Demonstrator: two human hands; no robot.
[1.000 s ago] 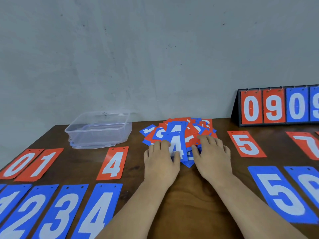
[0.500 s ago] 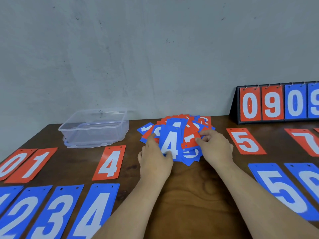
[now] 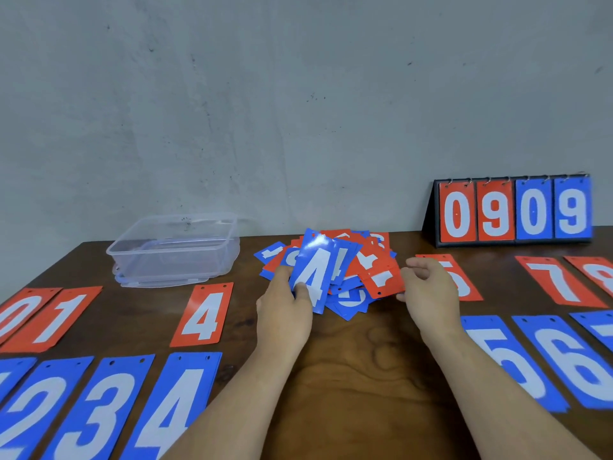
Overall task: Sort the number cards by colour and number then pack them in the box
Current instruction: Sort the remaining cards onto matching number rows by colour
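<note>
One card up: blue rectangular "4" card (image 3: 313,270)
Left hand (image 3: 285,313): pinches it
Right hand (image 3: 429,290): curled, grip unclear

Card pile (image 3: 351,298): I see red and blue number cards heaped loosely on the brown table (image 3: 351,376).
Left hand (image 3: 285,307): at the pile's left edge, pinching a blue 4 card (image 3: 315,267) tilted up off the heap.
Right hand (image 3: 429,293): at the pile's right edge, curled fingers pinching a red card (image 3: 381,280) by its end.
Clear plastic box (image 3: 172,250): left of the pile, well apart.
Flip scoreboard (image 3: 514,210): right of the pile, farther back, reading 0 9 0 9.
</note>
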